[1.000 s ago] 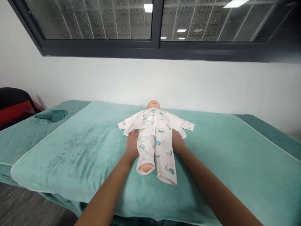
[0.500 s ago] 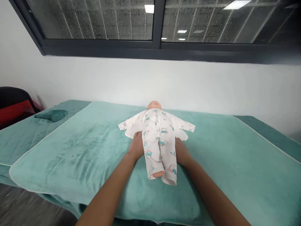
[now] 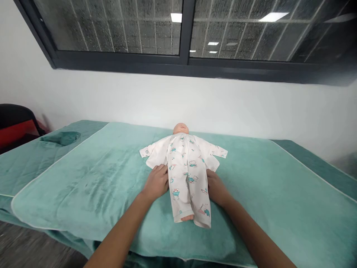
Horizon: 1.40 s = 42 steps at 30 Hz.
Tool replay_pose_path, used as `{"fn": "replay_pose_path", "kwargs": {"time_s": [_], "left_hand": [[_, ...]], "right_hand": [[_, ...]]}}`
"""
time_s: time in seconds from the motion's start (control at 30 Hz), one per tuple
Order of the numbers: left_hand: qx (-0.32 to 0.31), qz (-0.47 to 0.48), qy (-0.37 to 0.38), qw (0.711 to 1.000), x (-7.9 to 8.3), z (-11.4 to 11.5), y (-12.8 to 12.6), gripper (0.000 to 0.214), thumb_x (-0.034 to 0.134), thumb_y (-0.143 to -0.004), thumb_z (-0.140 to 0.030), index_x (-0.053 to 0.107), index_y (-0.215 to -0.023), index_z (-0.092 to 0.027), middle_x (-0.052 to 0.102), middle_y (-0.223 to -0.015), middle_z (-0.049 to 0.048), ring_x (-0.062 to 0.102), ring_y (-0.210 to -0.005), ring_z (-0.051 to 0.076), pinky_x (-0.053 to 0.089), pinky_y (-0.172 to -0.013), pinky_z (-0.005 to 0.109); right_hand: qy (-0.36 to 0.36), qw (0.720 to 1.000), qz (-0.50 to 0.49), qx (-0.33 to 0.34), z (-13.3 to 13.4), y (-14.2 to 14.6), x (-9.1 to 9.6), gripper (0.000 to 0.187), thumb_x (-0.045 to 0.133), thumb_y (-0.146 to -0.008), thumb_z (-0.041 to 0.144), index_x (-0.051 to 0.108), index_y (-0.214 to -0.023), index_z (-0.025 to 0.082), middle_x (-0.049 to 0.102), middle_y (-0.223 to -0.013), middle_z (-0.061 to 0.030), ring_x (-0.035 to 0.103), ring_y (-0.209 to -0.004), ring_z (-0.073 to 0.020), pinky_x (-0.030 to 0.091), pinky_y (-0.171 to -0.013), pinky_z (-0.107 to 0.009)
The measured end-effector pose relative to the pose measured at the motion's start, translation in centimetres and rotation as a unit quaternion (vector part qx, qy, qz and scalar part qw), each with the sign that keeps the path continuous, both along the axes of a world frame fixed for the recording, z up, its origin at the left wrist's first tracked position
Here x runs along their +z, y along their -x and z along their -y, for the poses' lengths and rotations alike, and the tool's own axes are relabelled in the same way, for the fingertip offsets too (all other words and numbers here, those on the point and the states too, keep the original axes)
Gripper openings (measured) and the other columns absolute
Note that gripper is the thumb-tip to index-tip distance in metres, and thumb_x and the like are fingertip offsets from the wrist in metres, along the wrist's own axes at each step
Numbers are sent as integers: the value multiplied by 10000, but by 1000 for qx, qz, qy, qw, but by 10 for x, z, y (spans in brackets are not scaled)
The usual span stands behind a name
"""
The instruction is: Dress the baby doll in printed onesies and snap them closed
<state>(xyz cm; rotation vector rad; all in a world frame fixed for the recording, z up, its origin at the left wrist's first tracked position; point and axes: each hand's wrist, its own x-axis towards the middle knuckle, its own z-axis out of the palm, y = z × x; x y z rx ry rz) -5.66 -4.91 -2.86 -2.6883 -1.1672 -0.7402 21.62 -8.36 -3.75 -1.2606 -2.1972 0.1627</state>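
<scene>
A baby doll (image 3: 181, 128) lies on its back on the green cover, head toward the wall. It wears a white printed shirt (image 3: 157, 160) spread out at both sides, with printed baby trousers (image 3: 178, 201) over its legs. At the trousers' left edge, near the hip, my left hand (image 3: 157, 181) is closed with its fingers curled on the cloth. My right hand (image 3: 218, 188) grips the opposite edge, its fingertips partly hidden by the trousers. One foot (image 3: 187, 217) shows at the left trouser leg's end; the right leg's end hangs past it with no foot visible.
The padded table wears a green plush cover (image 3: 92, 186) with pale piping. A face hole (image 3: 61, 137) lies at the left. Behind rises a white wall (image 3: 125, 96) under a dark-framed window (image 3: 184, 37). A red and black chair (image 3: 16, 126) stands far left.
Both hands have shifted slightly down toward me along the trousers' sides. More of the left hand's fingers now shows. The view has tilted a little.
</scene>
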Motion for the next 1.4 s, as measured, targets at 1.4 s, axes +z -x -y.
{"fn": "replay_pose_path", "kwargs": {"time_s": [1.4], "left_hand": [[105, 155, -88, 978, -16, -26, 12, 474, 366, -957, -104, 426, -1419, -188, 590, -1372, 105, 584, -1239, 205, 512, -976, 339]], "right_hand": [[109, 990, 6, -86, -156, 98, 113, 314, 409, -949, 432, 585, -1058, 195, 690, -1054, -63, 635, -958, -186, 466, -820, -300]]}}
